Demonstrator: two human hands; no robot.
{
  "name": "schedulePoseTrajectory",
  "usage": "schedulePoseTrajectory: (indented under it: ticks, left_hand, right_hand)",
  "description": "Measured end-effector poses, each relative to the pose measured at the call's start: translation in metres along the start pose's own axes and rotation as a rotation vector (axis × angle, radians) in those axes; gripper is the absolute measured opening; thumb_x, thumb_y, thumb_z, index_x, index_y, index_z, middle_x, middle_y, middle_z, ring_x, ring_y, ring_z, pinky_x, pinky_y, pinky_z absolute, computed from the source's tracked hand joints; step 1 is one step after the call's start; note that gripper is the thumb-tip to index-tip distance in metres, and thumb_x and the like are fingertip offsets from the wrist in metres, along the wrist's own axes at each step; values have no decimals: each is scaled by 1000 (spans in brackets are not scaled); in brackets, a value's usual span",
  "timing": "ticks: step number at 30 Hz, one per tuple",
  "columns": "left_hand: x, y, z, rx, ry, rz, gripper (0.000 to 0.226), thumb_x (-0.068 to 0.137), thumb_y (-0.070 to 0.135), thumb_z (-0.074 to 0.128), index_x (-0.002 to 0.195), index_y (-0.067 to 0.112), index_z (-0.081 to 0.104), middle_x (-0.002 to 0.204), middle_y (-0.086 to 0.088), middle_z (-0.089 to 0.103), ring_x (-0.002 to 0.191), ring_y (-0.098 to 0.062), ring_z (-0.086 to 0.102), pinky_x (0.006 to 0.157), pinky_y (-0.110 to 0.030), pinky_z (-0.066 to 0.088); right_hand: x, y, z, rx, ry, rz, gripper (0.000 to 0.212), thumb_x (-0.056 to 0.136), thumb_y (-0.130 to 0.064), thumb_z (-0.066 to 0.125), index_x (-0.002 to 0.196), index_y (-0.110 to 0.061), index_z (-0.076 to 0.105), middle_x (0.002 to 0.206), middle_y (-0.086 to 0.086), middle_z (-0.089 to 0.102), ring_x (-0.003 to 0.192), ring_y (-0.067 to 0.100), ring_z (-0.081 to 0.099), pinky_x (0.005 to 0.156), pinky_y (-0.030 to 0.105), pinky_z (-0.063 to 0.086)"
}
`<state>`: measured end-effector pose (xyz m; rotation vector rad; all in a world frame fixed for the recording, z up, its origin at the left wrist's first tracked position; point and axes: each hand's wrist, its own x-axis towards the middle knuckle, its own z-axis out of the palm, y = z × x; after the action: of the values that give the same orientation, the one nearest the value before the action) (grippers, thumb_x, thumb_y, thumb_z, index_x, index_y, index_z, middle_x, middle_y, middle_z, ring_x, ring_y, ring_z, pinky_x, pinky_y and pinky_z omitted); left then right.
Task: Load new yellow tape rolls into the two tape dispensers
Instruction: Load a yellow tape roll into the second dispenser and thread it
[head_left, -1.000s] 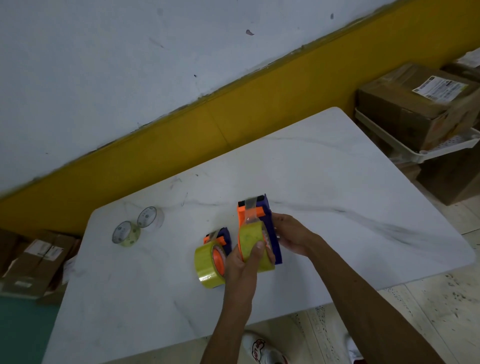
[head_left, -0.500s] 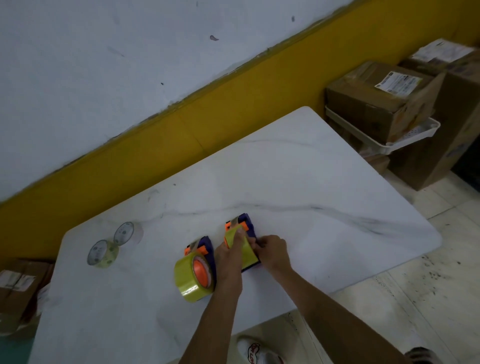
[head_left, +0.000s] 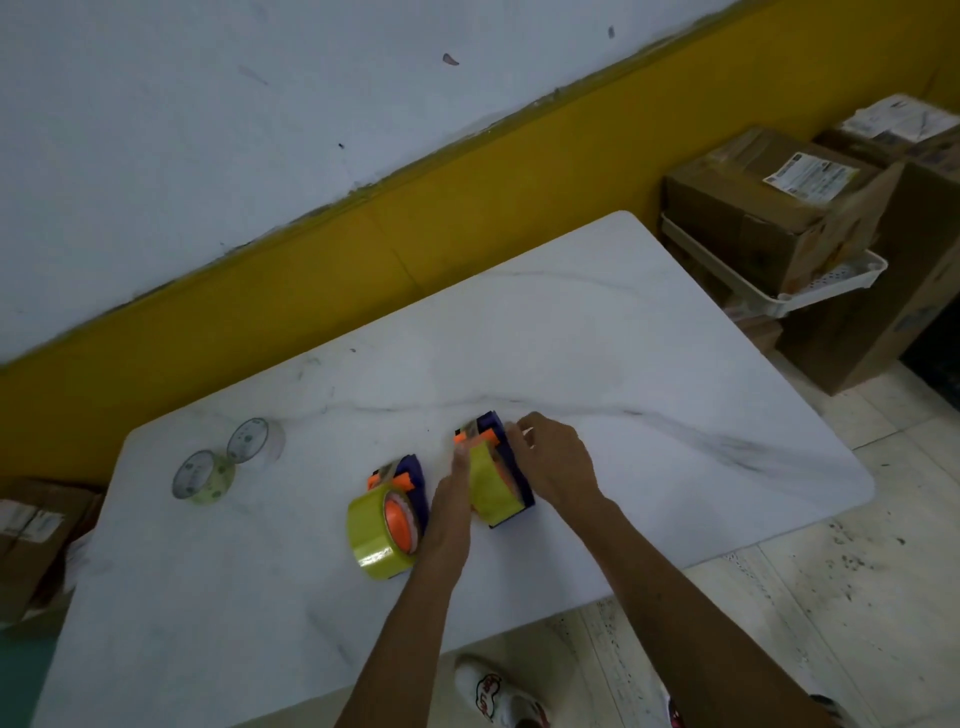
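Observation:
Two blue and orange tape dispensers rest side by side on the white marble table (head_left: 597, 338). The left dispenser (head_left: 413, 480) carries a yellow tape roll (head_left: 371, 532) and nobody touches it. The right dispenser (head_left: 511, 467) also carries a yellow roll (head_left: 488, 486). My left hand (head_left: 449, 506) lies against that roll's left side, fingers pointing away. My right hand (head_left: 553, 460) grips the right dispenser's blue body from the right.
Two nearly spent clear tape cores (head_left: 228, 457) stand at the table's far left. Cardboard boxes (head_left: 779, 208) on a white tray (head_left: 831, 280) sit past the right corner. More boxes (head_left: 31, 535) lie left. A white shoe (head_left: 493, 691) shows below the table edge.
The right dispenser, held up a second ago, has come down onto the table beside the left one. Both hands stay on it. The camera view has shifted.

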<state>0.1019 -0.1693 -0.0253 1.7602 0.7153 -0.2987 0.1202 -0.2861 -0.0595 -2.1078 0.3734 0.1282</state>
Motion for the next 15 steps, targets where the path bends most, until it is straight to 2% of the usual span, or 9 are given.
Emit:
schedulePoseTrajectory:
  ticks: [1,2,3,4,6,9,12,13,15]
  left_hand:
    - [-3,2,-14,93,0,79,56,89,49,54,118,1,58,113,-17,65,101,-27,61,89,-35,49]
    - [-4,2,-32,195,28,206,49,88,40,59,113,-2,59,105,-24,65,98,-34,62,81,-36,52]
    - [-6,2,-53,263,96,300,38,87,31,63,111,1,59,104,-20,65,98,-32,62,75,-29,51]
    - [-9,5,-76,318,196,369,37,85,27,66,114,7,57,109,-13,64,103,-29,60,77,-26,50]
    - [1,7,-112,425,356,417,59,80,33,71,130,13,48,132,-11,54,122,-27,51,99,-37,47]
    - [23,-14,-137,436,146,131,88,75,42,73,147,17,28,152,-12,34,136,-30,39,110,-45,38]
    - [43,-41,-133,344,-16,52,106,51,80,64,137,23,44,137,-9,55,118,-29,58,102,-48,48]
    - [46,-44,-129,326,-32,51,102,51,83,61,133,23,48,129,-7,61,110,-27,61,97,-46,51]
    - [47,-44,-125,304,-50,62,80,70,68,60,133,21,46,121,-2,59,104,-24,60,90,-39,50]
  right_hand:
    - [-1,-5,-3,71,-36,-7,47,92,-50,48,117,-13,61,110,9,70,103,26,64,83,34,50]
    - [-1,-10,-5,114,-94,-15,51,89,-51,53,122,-13,58,115,8,68,106,25,63,88,36,50]
    - [-2,-12,-4,122,-162,-16,56,85,-52,58,125,-14,55,119,8,66,108,25,61,90,37,50]
    - [-4,-14,-2,105,-231,-8,63,81,-54,62,129,-15,51,124,7,63,112,25,60,93,38,50]
    - [-8,-12,5,12,-353,-2,81,74,-61,65,139,-18,41,134,7,56,120,27,55,98,40,47]
    - [-15,-8,11,-57,-414,-26,79,74,-58,67,140,-24,39,135,8,58,119,30,56,99,43,48]
    - [-19,-10,12,-62,-410,-35,66,79,-51,67,136,-26,46,131,6,62,118,28,58,97,39,48]
    - [-19,-10,13,-33,-406,-30,64,80,-49,66,137,-26,47,132,6,62,118,27,58,97,37,48]
    - [-28,-16,11,13,-375,-29,62,85,-42,66,139,-21,44,136,8,59,121,27,57,97,33,46]
